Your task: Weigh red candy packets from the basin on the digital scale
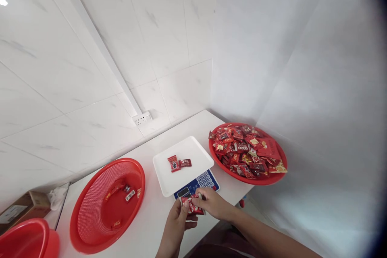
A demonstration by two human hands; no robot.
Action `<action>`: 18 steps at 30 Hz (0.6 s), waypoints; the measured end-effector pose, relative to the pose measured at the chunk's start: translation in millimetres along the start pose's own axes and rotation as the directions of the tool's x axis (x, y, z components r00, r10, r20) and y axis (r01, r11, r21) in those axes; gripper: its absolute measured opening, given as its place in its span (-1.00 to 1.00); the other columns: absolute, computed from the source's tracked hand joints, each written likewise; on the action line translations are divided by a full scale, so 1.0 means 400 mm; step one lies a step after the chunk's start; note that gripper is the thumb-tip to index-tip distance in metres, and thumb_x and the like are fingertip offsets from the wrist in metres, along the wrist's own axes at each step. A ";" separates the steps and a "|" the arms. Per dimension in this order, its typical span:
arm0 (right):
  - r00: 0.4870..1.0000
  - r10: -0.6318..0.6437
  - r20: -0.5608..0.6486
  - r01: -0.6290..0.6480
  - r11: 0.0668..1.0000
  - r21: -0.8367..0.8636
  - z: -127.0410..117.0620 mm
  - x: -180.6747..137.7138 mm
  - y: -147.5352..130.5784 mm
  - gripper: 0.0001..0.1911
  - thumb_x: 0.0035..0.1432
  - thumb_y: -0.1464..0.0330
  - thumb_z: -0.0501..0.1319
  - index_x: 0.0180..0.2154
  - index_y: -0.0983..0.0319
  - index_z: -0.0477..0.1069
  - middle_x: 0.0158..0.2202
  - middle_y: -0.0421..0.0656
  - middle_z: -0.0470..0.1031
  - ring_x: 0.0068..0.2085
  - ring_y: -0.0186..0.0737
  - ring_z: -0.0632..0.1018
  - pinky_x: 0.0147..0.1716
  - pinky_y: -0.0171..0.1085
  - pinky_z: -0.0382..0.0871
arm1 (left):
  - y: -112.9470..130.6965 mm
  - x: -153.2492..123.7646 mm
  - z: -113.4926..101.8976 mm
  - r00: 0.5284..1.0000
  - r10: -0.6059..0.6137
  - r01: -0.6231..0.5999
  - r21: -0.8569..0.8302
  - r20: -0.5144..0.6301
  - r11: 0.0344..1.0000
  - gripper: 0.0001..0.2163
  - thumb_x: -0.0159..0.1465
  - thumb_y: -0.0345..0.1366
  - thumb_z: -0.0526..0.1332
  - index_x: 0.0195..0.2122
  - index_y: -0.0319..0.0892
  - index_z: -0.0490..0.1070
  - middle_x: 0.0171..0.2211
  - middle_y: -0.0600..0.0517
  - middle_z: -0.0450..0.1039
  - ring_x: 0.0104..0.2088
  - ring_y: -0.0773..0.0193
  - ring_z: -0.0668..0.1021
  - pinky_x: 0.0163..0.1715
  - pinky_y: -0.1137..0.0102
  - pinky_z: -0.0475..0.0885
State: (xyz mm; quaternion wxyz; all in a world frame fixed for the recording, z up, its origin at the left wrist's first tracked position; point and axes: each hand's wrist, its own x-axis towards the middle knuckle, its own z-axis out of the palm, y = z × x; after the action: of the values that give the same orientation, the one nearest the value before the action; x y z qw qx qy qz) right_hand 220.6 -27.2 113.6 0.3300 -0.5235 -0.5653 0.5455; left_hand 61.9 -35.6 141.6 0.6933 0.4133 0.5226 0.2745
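Observation:
Between my two hands is a small red candy packet [195, 209] with white print, held just in front of the scale's keypad. My left hand [178, 213] grips its left side, thumb on top. The fingers of my right hand [213, 202] pinch the packet from the right. Behind them stands a digital scale [191, 187] with a blue panel and a white tray [169, 183]. Two wrapped pieces lie on that tray: a red packet [173, 163] with dark lettering and a smaller dark red packet [185, 163] touching it.
At the right, a red basket [217, 161] is heaped with red packets. A red mesh basket [90, 213] at left holds several pieces. Another red basin [27, 229] and a cardboard box [27, 209] are at far left. A socket strip [141, 118] is on the wall.

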 end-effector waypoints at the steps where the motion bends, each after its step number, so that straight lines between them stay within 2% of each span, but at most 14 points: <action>1: 1.000 -0.001 -0.003 0.001 1.000 -0.011 0.003 0.000 0.004 -0.62 0.05 0.07 0.13 -0.55 0.24 0.21 -0.63 -0.31 0.21 -0.55 -0.42 0.20 -0.58 -0.40 0.03 | -0.001 0.000 -0.001 1.000 -0.016 0.016 -0.034 0.015 0.999 -0.49 0.08 0.10 0.16 -0.13 -0.22 0.37 -0.28 -0.12 0.50 -0.32 0.18 0.53 -0.30 0.31 0.40; 4: 1.000 0.000 0.014 0.001 1.000 -0.013 0.000 -0.001 0.011 -0.64 0.05 0.09 0.14 -0.53 0.24 0.24 -0.62 -0.30 0.27 -0.55 -0.41 0.26 -0.57 -0.40 0.08 | -0.004 0.007 -0.007 0.999 -0.037 0.038 -0.097 0.018 0.994 -0.57 0.08 0.02 0.21 -0.16 -0.22 0.39 -0.25 -0.11 0.51 -0.27 0.19 0.54 -0.27 0.35 0.41; 7: 1.000 0.022 -0.002 -0.022 0.999 0.031 -0.053 -0.004 0.020 -0.67 0.09 0.11 0.09 -0.46 0.24 0.30 -0.55 -0.23 0.40 -0.51 -0.35 0.39 -0.50 -0.37 0.22 | -0.007 0.018 -0.022 0.995 -0.066 0.049 -0.220 -0.070 0.974 -0.62 0.04 -0.08 0.30 -0.21 -0.23 0.40 -0.26 -0.09 0.52 -0.29 0.22 0.55 -0.28 0.38 0.44; 9: 0.991 0.032 -0.131 -0.039 0.998 -0.052 -0.128 -0.012 0.035 -0.69 0.12 0.14 0.05 -0.41 0.25 0.35 -0.47 -0.18 0.46 -0.43 -0.28 0.45 -0.42 -0.32 0.29 | -0.009 0.022 -0.038 0.986 -0.103 0.057 -0.310 -0.132 0.949 -0.68 0.03 -0.17 0.33 -0.24 -0.23 0.40 -0.27 -0.08 0.53 -0.32 0.25 0.56 -0.27 0.38 0.46; 10: 0.974 0.024 -0.225 -0.059 0.987 -0.151 -0.174 -0.018 0.047 -0.71 0.12 0.17 0.04 -0.39 0.24 0.37 -0.44 -0.16 0.48 -0.38 -0.25 0.47 -0.37 -0.29 0.30 | -0.009 0.022 -0.048 0.980 -0.117 0.057 -0.339 -0.159 0.939 -0.72 0.05 -0.21 0.32 -0.24 -0.23 0.40 -0.27 -0.08 0.53 -0.33 0.26 0.56 -0.27 0.39 0.47; 12: 0.914 0.012 -0.406 -0.172 0.917 -0.361 -0.269 -0.034 0.077 -0.77 0.09 0.26 0.06 -0.32 0.23 0.41 -0.30 -0.11 0.51 -0.26 -0.19 0.49 -0.24 -0.24 0.29 | -0.011 0.019 -0.070 0.968 -0.140 0.058 -0.357 -0.209 0.932 -0.80 0.10 -0.30 0.28 -0.25 -0.24 0.40 -0.30 -0.07 0.53 -0.37 0.28 0.57 -0.30 0.40 0.48; 14: 0.845 0.053 -0.533 -0.364 0.786 -0.500 -0.352 -0.052 0.112 -0.75 0.09 0.30 0.07 -0.22 0.23 0.41 -0.14 -0.04 0.48 -0.12 -0.11 0.47 -0.18 -0.21 0.27 | -0.012 0.014 -0.090 0.953 -0.156 0.058 -0.348 -0.259 0.936 -0.86 0.15 -0.37 0.23 -0.25 -0.25 0.39 -0.34 -0.07 0.54 -0.40 0.30 0.57 -0.33 0.42 0.50; 16: 0.802 0.126 -0.584 -0.503 0.669 -0.546 -0.408 -0.063 0.145 -0.69 0.11 0.29 0.07 -0.14 0.25 0.40 -0.06 0.01 0.45 -0.06 -0.04 0.45 -0.18 -0.19 0.27 | -0.012 0.008 -0.107 0.940 -0.171 0.061 -0.346 -0.296 0.936 -0.90 0.17 -0.41 0.20 -0.27 -0.25 0.38 -0.36 -0.06 0.53 -0.42 0.31 0.57 -0.35 0.42 0.50; 18: 0.786 0.208 -0.582 -0.572 0.601 -0.558 -0.433 -0.064 0.171 -0.66 0.12 0.26 0.06 -0.10 0.25 0.38 -0.06 0.02 0.46 -0.06 -0.01 0.46 -0.19 -0.18 0.28 | -0.009 0.004 -0.115 0.932 -0.187 0.067 -0.359 -0.311 0.931 -0.92 0.18 -0.41 0.18 -0.28 -0.25 0.38 -0.36 -0.06 0.53 -0.41 0.30 0.57 -0.34 0.41 0.51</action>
State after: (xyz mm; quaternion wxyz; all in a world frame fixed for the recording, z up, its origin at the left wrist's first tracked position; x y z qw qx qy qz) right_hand 406.0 -14.6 85.3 0.0935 -0.8354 -0.5016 0.2042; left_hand 18.2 -22.9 132.5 0.6702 0.1974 0.6047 0.3823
